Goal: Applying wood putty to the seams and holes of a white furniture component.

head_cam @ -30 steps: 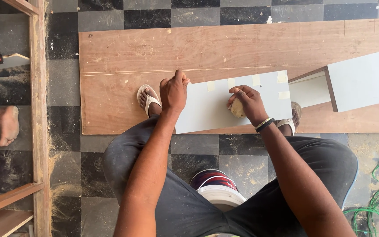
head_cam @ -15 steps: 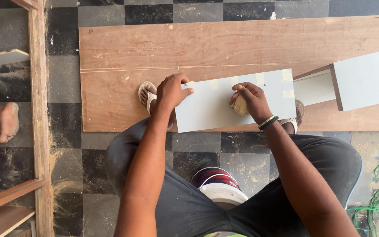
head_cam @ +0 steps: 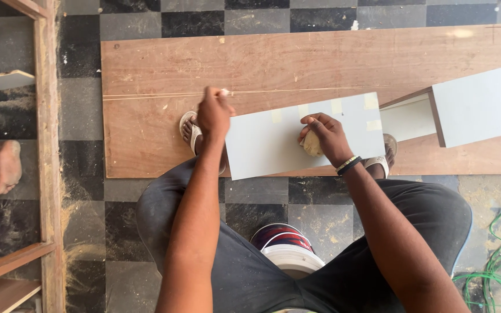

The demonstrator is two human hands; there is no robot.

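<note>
Right hand [head_cam: 325, 134] closed round a tan pad [head_cam: 312, 144], pressed on the grey panel [head_cam: 273, 142]. Left hand [head_cam: 214, 113] pinching something small, white; cannot tell what.

We are in a woodworking shop: a large plywood sheet [head_cam: 297, 64] lies on the checkered tile floor [head_cam: 82, 116], sawdust [head_cam: 68, 232] gathers beside a bare wooden frame [head_cam: 46, 145] at left, and grey laminated panels [head_cam: 285, 142] rest on the sheet.
</note>
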